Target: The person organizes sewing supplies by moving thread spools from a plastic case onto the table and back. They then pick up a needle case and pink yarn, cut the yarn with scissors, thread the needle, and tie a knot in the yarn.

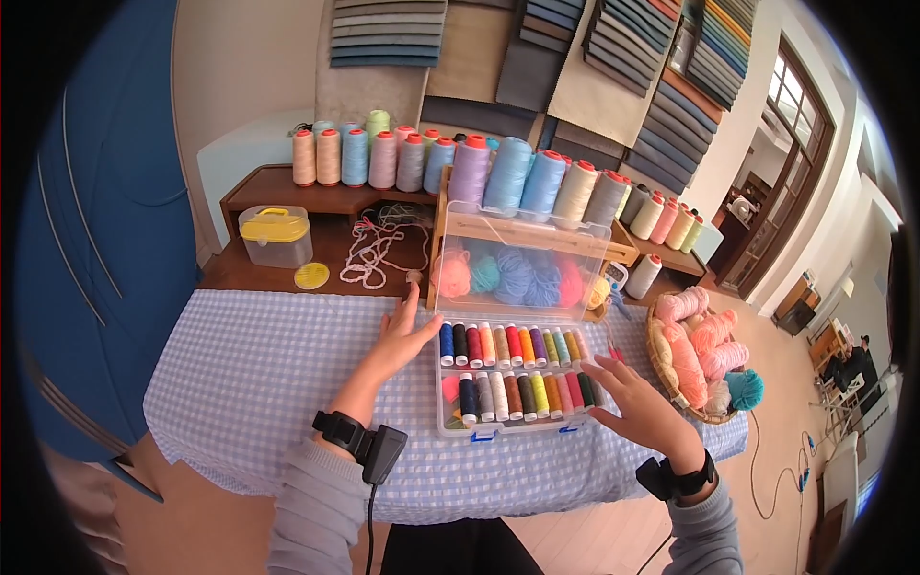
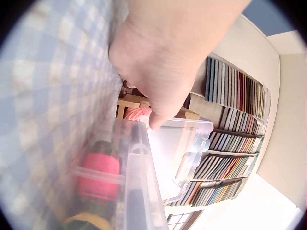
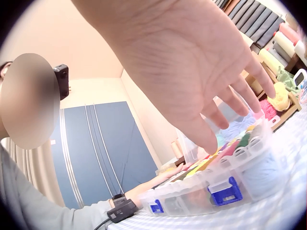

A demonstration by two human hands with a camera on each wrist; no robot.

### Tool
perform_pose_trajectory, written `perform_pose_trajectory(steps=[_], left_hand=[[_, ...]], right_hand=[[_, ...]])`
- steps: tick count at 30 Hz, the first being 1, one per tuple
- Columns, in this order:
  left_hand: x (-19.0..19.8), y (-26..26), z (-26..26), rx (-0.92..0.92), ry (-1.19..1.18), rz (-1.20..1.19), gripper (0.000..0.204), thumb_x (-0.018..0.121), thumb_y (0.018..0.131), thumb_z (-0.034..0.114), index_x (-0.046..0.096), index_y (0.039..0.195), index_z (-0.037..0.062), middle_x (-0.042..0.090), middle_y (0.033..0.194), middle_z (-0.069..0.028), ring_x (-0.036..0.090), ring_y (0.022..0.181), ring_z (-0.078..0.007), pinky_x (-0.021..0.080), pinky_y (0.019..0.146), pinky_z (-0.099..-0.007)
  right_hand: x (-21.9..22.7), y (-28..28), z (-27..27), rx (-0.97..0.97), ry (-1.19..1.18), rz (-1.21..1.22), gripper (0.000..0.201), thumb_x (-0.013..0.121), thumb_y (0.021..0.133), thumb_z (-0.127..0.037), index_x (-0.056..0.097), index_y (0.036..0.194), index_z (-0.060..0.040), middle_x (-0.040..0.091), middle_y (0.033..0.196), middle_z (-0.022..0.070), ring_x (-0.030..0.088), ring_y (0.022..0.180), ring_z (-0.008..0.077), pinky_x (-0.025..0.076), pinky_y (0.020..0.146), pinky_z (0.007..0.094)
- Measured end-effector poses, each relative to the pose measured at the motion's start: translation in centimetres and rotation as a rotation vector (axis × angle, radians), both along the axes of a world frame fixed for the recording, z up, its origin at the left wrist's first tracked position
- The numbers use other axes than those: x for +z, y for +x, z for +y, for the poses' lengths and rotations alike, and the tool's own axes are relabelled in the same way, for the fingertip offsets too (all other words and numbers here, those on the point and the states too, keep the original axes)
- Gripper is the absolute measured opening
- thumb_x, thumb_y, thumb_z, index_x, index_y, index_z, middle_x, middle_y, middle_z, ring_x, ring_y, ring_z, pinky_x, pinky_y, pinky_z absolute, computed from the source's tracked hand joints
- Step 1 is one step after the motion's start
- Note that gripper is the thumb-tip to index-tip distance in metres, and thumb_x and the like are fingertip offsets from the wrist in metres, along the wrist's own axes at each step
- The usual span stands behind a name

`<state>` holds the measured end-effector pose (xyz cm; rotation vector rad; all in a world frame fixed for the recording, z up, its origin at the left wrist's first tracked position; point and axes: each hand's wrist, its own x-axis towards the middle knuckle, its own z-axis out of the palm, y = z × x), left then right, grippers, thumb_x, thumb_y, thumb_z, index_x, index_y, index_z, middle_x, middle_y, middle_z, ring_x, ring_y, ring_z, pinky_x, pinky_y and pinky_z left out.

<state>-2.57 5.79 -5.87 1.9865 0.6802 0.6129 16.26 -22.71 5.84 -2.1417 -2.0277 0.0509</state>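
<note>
A clear plastic case stands on the checked cloth with its transparent lid raised at the back. Inside it, two rows of small thread spools in many colours lie side by side. My left hand is at the case's left side, fingers extended forward and thumb close to the corner by the lid; it holds nothing. Over the right edge my right hand spreads its fingers, palm down, fingertips near the end spools. Blue latches show on the case's front in the right wrist view.
Behind the lid, a wooden rack carries large thread cones above yarn balls. A basket of yarn sits at right. At back left are a yellow-lidded tub, a yellow disc and tangled cord.
</note>
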Motion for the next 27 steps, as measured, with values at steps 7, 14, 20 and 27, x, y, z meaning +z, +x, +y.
perform_pose_trajectory(steps=[7,14,20,27], left_hand=[[0.0,0.0,-0.1,-0.006,0.030,-0.023,0.087,0.047,0.083,0.053,0.003,0.140,0.0042,0.013,0.142,-0.0255,0.003,0.135,-0.0337,-0.003,0.107,-0.0423],[-0.6,0.1,0.2,0.002,0.046,-0.042,0.088,0.047,0.082,0.053,0.003,0.140,0.0038,0.015,0.142,-0.0261,0.005,0.135,-0.0340,-0.002,0.107,-0.0423],[-0.1,0.0,-0.1,0.004,0.030,-0.025,0.088,0.047,0.082,0.054,0.004,0.140,0.0035,0.015,0.141,-0.0262,0.006,0.135,-0.0342,-0.001,0.107,-0.0421],[0.0,-0.1,-0.1,0.016,0.042,0.023,0.082,0.045,0.085,0.050,0.001,0.141,0.0082,0.012,0.145,-0.0186,0.007,0.135,-0.0303,-0.004,0.108,-0.0406]], right_hand=[[-1.0,-1.2,0.3,0.029,-0.114,0.020,0.057,0.061,0.079,-0.022,0.036,0.128,-0.0060,0.039,0.128,0.0208,0.045,0.110,0.0388,0.040,0.092,0.0399],[-0.8,-1.0,0.5,0.097,-0.147,-0.074,0.059,0.060,0.081,-0.024,0.035,0.131,-0.0071,0.038,0.130,0.0198,0.043,0.114,0.0360,0.041,0.092,0.0390],[-0.3,-1.2,0.6,0.061,-0.174,-0.022,0.058,0.058,0.082,-0.024,0.034,0.132,-0.0091,0.038,0.130,0.0197,0.046,0.111,0.0361,0.041,0.091,0.0386],[0.0,-1.0,0.9,0.037,-0.177,0.020,0.052,0.059,0.081,-0.023,0.039,0.127,-0.0082,0.041,0.127,0.0186,0.050,0.106,0.0351,0.043,0.088,0.0383]])
